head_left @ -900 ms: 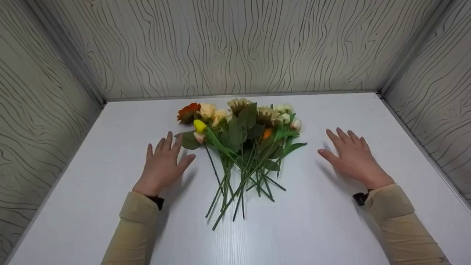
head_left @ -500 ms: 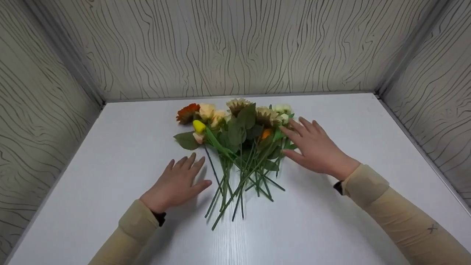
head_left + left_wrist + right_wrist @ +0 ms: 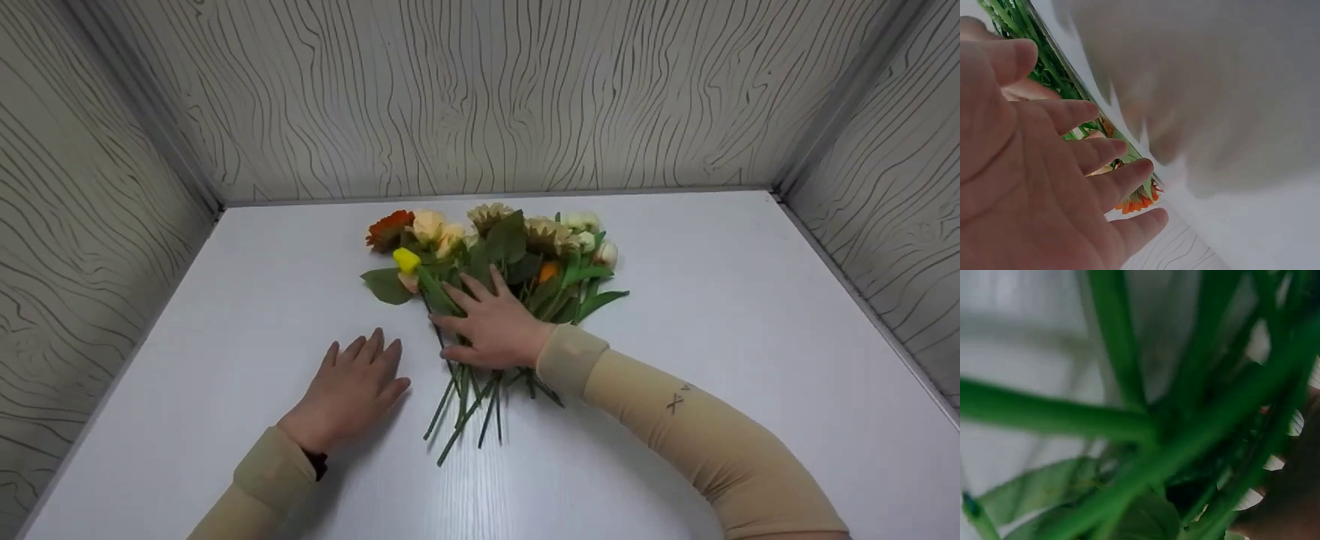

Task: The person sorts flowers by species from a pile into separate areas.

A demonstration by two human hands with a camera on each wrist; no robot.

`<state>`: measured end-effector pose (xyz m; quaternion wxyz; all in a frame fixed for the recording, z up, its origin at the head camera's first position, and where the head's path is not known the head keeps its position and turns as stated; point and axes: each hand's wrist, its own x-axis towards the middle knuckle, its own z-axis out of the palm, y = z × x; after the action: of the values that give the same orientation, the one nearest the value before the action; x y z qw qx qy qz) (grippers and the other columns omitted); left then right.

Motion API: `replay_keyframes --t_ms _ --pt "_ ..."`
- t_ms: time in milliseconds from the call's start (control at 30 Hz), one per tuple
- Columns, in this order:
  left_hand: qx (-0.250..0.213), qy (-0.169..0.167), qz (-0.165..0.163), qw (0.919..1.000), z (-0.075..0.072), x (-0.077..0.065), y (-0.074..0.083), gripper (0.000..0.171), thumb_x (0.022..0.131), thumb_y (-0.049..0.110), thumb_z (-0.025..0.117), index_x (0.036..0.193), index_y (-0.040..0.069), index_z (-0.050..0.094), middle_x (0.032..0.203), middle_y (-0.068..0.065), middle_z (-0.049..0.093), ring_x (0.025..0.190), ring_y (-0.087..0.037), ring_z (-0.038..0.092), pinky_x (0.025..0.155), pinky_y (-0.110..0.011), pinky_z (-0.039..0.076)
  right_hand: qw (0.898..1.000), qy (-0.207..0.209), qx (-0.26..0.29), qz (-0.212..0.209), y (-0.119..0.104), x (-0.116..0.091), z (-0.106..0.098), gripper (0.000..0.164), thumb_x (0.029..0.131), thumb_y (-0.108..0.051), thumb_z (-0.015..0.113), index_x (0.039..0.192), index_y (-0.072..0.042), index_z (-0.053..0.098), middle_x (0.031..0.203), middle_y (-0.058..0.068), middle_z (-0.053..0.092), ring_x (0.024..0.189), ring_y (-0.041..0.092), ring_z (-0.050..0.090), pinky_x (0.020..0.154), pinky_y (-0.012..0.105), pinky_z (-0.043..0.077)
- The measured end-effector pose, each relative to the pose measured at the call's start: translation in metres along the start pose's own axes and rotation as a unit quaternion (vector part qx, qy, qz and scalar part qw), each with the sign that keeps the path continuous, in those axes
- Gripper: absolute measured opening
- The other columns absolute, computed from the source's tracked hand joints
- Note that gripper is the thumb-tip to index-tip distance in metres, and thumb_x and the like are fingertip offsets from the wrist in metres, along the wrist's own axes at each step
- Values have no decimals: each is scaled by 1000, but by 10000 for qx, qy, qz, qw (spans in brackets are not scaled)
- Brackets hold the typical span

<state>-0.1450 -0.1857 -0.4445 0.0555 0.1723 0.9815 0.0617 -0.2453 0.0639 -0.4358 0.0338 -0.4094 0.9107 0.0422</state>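
A loose bunch of flowers with green stems (image 3: 469, 405) lies on the white table. The blooms point to the back: a rust-orange flower (image 3: 388, 229), peach roses (image 3: 429, 226), a yellow tulip (image 3: 406, 260), beige sunflower-like heads (image 3: 547, 234) and pale tulips (image 3: 583, 238). My right hand (image 3: 499, 326) is spread over the middle of the bunch, fingers straight across leaves and stems. Close green stems (image 3: 1123, 422) fill the right wrist view. To the left of the stems, my left hand (image 3: 349, 390) is held palm down with straight fingers, holding nothing.
Wood-grain patterned panels stand behind the table (image 3: 225, 322) and at both sides, with the back panel (image 3: 480, 97) just beyond the blooms. The right sleeve (image 3: 675, 405) reaches across the table's right half.
My right hand has moved from the right side of the table leftward onto the middle of the bunch. My left hand has drawn back toward the front, away from the blooms.
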Motion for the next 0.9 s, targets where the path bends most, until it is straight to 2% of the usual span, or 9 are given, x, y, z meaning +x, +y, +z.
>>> replay_keyframes --t_ms 167,300,400,500,633,700,900 --pt "-17 55 60 10000 -4 3 2 65 106 48 51 157 8 42 161 -21 34 147 -44 33 115 -70 19 9997 -9 -86 207 1 0 12 71 100 -75 29 162 -41 24 170 8 13 155 37 10 115 71 -8" --pt "34 142 151 9998 -9 11 4 67 105 49 52 158 9 40 162 -21 33 147 -44 32 116 -70 19 10000 7 -67 66 0 3 12 64 102 -71 29 161 -47 19 171 6 4 155 39 10 114 72 -9" --pt "127 138 163 9997 -11 16 6 67 106 50 50 158 9 39 163 -21 32 147 -44 32 116 -69 19 10000 -7 -76 -57 -2 6 11 61 104 -68 29 161 -47 23 171 7 3 154 41 9 113 74 -9" --pt "184 102 242 9995 -12 19 11 67 106 50 49 158 8 39 163 -22 31 147 -44 33 116 -69 19 9997 60 -221 30 0 4 13 62 103 -69 28 160 -44 28 171 8 9 154 41 8 113 74 -10" --pt "114 24 374 9992 -15 22 21 68 106 51 49 159 9 37 163 -22 30 147 -44 31 117 -68 18 9972 206 -612 386 11 -11 16 67 101 -73 27 159 -40 35 169 8 17 155 40 0 112 73 -12" --pt "46 10 418 9991 -17 22 25 68 106 51 49 159 9 37 164 -21 30 148 -43 31 117 -68 18 9956 244 -642 637 19 -22 17 68 101 -74 28 158 -39 38 169 7 20 155 41 -3 112 74 -13" --pt "61 33 559 9984 -20 25 34 68 106 50 50 160 11 37 164 -20 29 148 -42 31 118 -66 18 9911 150 229 1303 50 -60 23 68 101 -71 35 159 -37 37 169 9 18 155 42 -3 111 77 -9"
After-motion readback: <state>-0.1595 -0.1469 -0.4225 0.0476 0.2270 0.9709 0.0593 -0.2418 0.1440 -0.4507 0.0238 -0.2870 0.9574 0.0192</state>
